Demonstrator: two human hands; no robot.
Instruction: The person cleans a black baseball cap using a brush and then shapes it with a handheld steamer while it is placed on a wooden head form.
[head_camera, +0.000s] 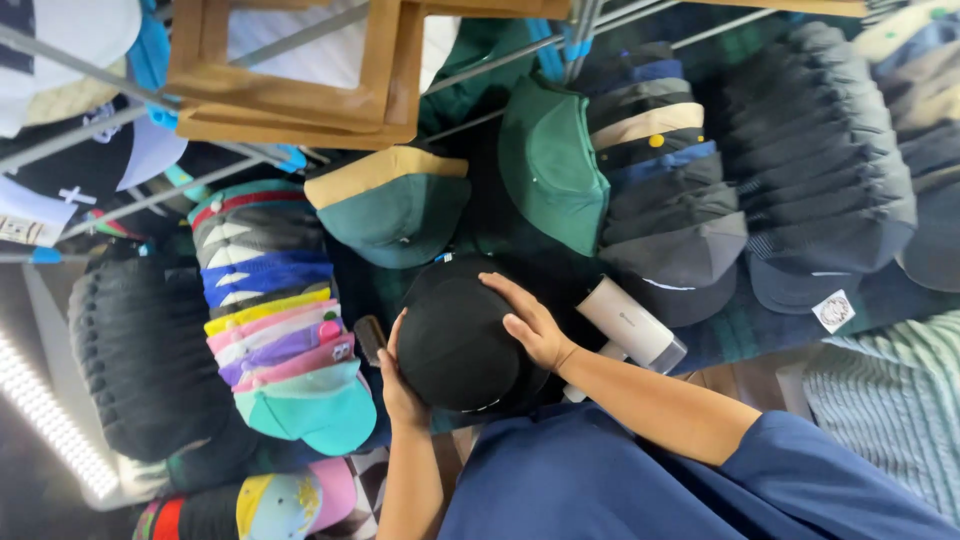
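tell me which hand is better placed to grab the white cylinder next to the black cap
Right, probably. The right hand lies flat on top of the black cap, close beside the white cylinder. The left hand cups the cap's opposite side.

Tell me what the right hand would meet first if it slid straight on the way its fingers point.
The right hand lies on the black cap, fingers pointing toward the colourful cap stack. Past the cap's crown, that stack likely comes first, though depth is unclear.
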